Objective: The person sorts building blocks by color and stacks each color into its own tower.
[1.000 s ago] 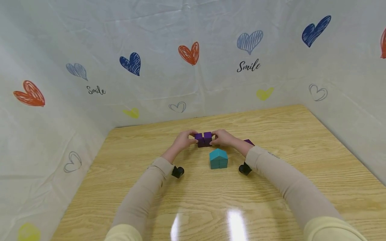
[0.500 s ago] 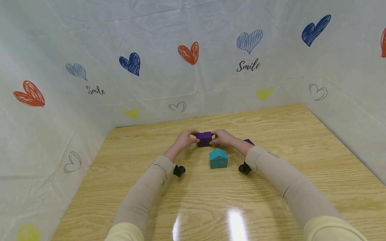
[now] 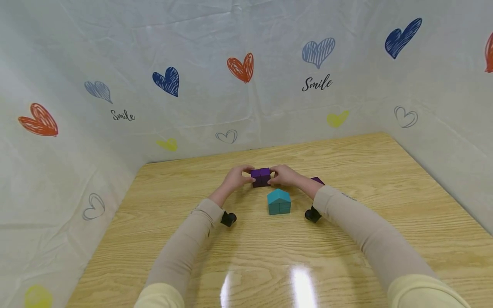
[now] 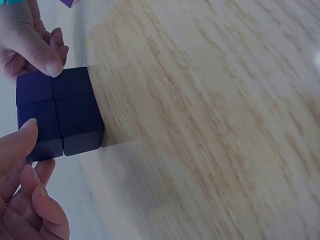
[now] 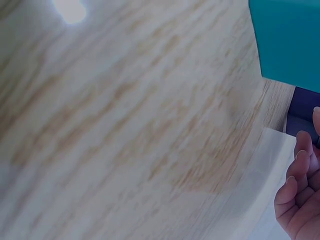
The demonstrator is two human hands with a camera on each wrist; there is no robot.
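Observation:
Purple blocks (image 3: 261, 178) stand on the table in a square stack, two wide and two high, their faces flush in the left wrist view. From the left side my left hand (image 3: 234, 178) pinches the stack, its thumb on the upper left block (image 4: 42, 125). My right hand (image 3: 286, 176) holds the opposite side, thumb against the right-hand blocks (image 4: 35, 87). Nearer to me sits a teal house-shaped stack (image 3: 279, 202) with a peaked top. The right wrist view shows the hand's curled fingers (image 5: 297, 165), the purple blocks being mostly cut off.
Another purple piece (image 3: 317, 180) lies right of the stack, partly hidden behind my right forearm. A black wrist camera (image 3: 229, 219) hangs at my left wrist, a second one (image 3: 313, 214) at my right. The wooden table (image 3: 262, 248) meets a heart-printed curtain (image 3: 200, 115) behind.
A gap between the upper purple blocks has closed as my left hand moved slightly right. The right hand and the teal stack have stayed in place.

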